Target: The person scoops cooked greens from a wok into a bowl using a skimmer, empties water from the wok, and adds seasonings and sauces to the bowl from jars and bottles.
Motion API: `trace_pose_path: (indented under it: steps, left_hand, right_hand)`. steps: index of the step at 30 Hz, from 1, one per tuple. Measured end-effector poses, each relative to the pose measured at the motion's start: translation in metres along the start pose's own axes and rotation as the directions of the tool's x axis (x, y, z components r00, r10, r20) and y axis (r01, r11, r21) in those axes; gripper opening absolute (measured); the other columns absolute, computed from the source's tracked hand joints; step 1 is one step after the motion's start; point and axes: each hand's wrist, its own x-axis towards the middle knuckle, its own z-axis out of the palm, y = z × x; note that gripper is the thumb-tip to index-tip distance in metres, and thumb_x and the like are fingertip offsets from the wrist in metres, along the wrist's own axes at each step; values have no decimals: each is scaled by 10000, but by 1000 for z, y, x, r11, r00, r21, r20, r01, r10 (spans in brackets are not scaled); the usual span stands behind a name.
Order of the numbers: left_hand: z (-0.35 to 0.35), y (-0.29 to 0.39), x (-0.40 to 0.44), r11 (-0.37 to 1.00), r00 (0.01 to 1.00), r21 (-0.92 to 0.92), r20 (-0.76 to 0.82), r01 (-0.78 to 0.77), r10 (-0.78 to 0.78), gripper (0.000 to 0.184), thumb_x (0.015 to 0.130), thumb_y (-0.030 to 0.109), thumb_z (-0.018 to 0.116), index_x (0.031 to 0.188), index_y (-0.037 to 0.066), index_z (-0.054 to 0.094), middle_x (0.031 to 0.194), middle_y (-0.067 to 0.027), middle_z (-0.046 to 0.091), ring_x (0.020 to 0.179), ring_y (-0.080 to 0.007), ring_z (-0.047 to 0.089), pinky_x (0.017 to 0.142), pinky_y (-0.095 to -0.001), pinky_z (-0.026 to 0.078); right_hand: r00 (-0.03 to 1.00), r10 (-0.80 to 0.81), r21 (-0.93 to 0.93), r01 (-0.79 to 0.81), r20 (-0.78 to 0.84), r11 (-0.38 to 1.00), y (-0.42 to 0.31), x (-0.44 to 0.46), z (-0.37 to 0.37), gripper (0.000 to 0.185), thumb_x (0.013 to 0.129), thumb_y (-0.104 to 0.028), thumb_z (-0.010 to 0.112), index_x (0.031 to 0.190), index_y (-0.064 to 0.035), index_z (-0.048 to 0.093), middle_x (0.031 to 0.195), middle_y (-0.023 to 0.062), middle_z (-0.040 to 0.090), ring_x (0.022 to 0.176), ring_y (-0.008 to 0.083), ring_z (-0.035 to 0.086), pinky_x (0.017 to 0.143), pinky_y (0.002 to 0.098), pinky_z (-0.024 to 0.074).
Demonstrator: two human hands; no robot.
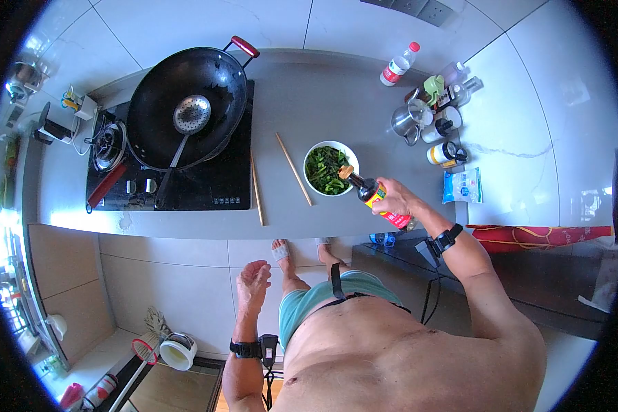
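Note:
My right hand (394, 199) is wrapped round a dark sauce bottle (368, 190) with a yellow and red label. The bottle tilts, its neck and light-brown top over the right rim of a white bowl (354, 152). Chopped leafy greens (324, 169) fill the bowl. Whether any sauce is flowing I cannot tell. Down in front of the counter hangs my left hand (254, 280), its fingers loosely curled, with nothing visible in it. Left of the bowl, one chopstick (294, 169) lies slanted on the counter; another chopstick (257, 189) lies beside the stove.
A black wok (147, 89) with a slotted ladle (192, 114) inside stands on the black gas stove (220, 196). At the right are a red-capped bottle (397, 67), a metal pitcher (410, 119), several jars and a blue-white packet (462, 185). The counter's front edge (288, 232) is near my body.

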Motion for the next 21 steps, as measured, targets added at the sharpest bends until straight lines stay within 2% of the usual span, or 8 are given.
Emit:
trace_pose_path:
  steps: [21]
  left_hand:
    - [1,2,0,1000,1000,-2,-6,2,-2,269,966,219,640,1141,15,651,1006,-62,701,859,-147,664,691,-289,553]
  right_hand:
    - [999,-1,14,0,37,1000,4,5,2,577,563,-314,789,1014,1,615,833,138,680,759,248,652,704,373,525]
